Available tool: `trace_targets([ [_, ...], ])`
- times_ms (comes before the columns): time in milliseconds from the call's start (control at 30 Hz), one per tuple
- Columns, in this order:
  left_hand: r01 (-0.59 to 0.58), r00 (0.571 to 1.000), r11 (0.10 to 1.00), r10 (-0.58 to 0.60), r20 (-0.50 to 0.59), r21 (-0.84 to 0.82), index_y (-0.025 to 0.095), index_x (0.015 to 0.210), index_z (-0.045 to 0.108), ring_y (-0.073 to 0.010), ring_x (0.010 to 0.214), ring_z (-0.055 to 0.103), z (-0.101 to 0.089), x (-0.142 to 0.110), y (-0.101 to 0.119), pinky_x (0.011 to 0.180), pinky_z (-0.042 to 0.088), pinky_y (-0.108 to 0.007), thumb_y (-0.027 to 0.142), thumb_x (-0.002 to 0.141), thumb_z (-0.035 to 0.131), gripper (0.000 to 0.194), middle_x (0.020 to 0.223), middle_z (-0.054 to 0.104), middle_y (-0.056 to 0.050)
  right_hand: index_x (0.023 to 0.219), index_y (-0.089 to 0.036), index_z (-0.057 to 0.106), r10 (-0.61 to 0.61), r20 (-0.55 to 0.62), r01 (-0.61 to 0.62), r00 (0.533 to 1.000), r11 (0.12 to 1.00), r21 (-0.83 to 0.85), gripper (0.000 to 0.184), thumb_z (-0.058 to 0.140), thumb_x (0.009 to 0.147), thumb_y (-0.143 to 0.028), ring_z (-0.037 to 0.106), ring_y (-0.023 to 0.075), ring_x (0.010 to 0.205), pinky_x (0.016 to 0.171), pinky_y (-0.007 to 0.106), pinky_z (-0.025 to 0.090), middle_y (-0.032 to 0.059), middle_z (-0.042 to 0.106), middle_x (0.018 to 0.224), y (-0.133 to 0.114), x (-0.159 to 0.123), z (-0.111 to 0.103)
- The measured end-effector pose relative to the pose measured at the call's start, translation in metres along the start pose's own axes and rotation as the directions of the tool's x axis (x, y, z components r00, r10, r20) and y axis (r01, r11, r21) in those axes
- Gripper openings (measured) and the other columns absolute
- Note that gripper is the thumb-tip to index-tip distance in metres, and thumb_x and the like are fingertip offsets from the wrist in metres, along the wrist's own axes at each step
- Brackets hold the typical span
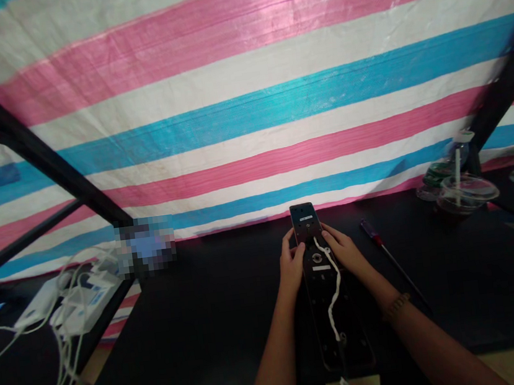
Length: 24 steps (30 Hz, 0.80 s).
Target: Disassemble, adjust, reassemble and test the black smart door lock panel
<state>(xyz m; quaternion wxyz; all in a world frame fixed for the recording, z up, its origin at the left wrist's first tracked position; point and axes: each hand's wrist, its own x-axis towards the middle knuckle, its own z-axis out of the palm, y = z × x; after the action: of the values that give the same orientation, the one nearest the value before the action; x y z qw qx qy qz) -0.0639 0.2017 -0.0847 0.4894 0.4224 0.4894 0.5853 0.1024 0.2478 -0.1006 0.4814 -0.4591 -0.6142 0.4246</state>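
Note:
A long, narrow black door lock panel (337, 307) lies on the black table in front of me, its far end near the striped sheet. Its back faces up, with a round fitting, small pale labels and a few holes. Down its length runs a white-wrapped cable (334, 295), ending in a small white connector (343, 383) past the near edge. My left hand (291, 260) holds the panel's left edge near the far end, thumb on top. Opposite it, my right hand (342, 248) grips the right edge, thumb beside the cable. The undersides of the fingers are hidden.
A screwdriver (378, 240) with a dark and red handle lies right of my right hand. Further right stand a clear cup (468, 194) with a straw and a plastic bottle (461, 143). White power strips (90, 300) with tangled cables sit left. Black frame bars (46, 153) flank the table.

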Motion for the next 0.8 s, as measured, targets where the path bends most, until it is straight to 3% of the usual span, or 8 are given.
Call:
trace_targets([
  [467, 0.0, 1.0, 1.0, 0.0, -0.006, 0.026, 0.023, 0.137, 0.05, -0.0173, 0.072, 0.068, -0.0013, 0.0005, -0.0004, 0.066, 0.054, -0.028, 0.036, 0.084, 0.066, 0.057, 0.087, 0.072, -0.004, 0.133, -0.022, 0.063, 0.006, -0.002, -0.006, 1.0, 1.0, 0.004, 0.05, 0.053, 0.092, -0.049, 0.06, 0.0274, 0.125, 0.108, 0.044, 0.045, 0.0069, 0.066, 0.133, -0.0004, 0.0, -0.0003],
  [800, 0.007, 1.0, 1.0, -0.006, -0.007, 0.016, 0.022, 0.138, 0.048, -0.0181, 0.074, 0.069, 0.0016, -0.0025, 0.0038, 0.068, 0.054, -0.029, 0.035, 0.084, 0.065, 0.059, 0.09, 0.073, -0.004, 0.139, -0.016, 0.057, 0.02, 0.053, -0.024, 0.998, 0.997, 0.072, 0.058, 0.056, 0.09, -0.046, 0.064, 0.0288, 0.118, 0.105, 0.046, 0.048, 0.0103, 0.068, 0.13, -0.0002, 0.0009, 0.001],
])
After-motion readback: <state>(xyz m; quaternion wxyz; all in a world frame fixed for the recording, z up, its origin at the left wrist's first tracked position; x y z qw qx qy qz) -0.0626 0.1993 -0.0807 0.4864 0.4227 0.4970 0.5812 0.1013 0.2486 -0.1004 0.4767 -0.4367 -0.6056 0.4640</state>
